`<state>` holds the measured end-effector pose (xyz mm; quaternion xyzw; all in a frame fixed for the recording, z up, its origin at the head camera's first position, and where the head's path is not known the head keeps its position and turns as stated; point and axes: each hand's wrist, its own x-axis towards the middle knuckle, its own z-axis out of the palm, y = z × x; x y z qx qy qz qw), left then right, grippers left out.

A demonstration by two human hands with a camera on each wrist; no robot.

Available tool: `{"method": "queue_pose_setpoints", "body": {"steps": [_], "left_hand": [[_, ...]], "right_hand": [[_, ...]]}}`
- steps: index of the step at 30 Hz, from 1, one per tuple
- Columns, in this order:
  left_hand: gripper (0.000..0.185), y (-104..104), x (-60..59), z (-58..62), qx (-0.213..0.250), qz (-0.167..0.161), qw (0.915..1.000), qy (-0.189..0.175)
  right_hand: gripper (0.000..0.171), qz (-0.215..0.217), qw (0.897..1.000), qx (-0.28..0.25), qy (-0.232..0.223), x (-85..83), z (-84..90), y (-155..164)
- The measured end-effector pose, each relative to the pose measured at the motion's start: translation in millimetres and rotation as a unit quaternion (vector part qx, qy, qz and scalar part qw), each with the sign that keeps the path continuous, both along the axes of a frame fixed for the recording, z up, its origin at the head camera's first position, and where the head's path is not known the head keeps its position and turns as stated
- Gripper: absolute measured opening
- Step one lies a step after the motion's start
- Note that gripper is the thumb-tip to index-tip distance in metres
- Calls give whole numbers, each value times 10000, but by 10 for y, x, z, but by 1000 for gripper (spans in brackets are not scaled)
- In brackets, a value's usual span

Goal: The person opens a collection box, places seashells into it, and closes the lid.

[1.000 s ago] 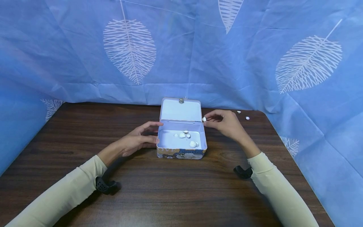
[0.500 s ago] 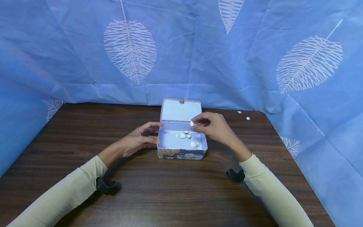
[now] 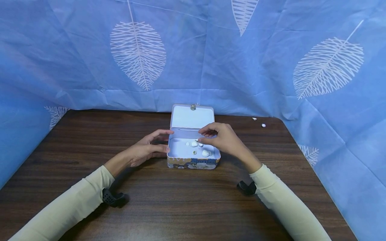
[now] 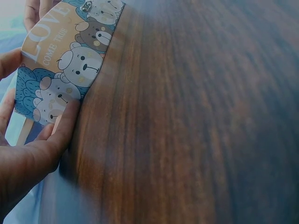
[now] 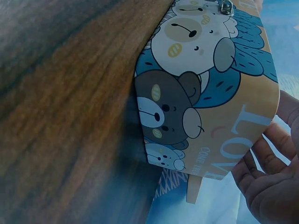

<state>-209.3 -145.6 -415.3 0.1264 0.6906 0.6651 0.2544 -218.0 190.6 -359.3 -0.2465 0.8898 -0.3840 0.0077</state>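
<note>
A tin box (image 3: 193, 162) with cartoon bears and "LOVE" lettering stands on the table, its lid (image 3: 192, 116) raised at the back. Several white seashells (image 3: 206, 153) lie inside it, with a small yellowish one (image 3: 194, 152) near the front. My left hand (image 3: 147, 147) rests against the box's left side, fingers and thumb spread at the rim; in the left wrist view one finger touches the printed side. Over the right half of the box is my right hand (image 3: 221, 137), thumb and fingers parted, no shell visible between them. Its thumb partly hides the shells below.
Two small shells lie near the table's far right corner, a thin one (image 3: 254, 118) and a round one (image 3: 263, 125). Behind the dark wooden table (image 3: 181, 204) hangs a blue cloth (image 3: 193, 50) with white leaf prints. Black bands circle both wrists.
My right hand has moved left from beside the box to above it, carrying a shell that it has let go. A small yellowish shell now shows inside near the front. My left hand stays put.
</note>
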Motion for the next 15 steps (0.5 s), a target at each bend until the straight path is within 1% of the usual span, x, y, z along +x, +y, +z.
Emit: {"method": "queue_pose_setpoints", "body": {"steps": [9, 15], "left_hand": [[77, -6, -5, -10, 0, 1, 10000, -7], [77, -2, -4, -7, 10, -15, 10000, -15]], "right_hand": [[28, -38, 9999, 5, 130, -5, 9, 106], [27, -277, 9995, -17, 137, -6, 33, 205]]}}
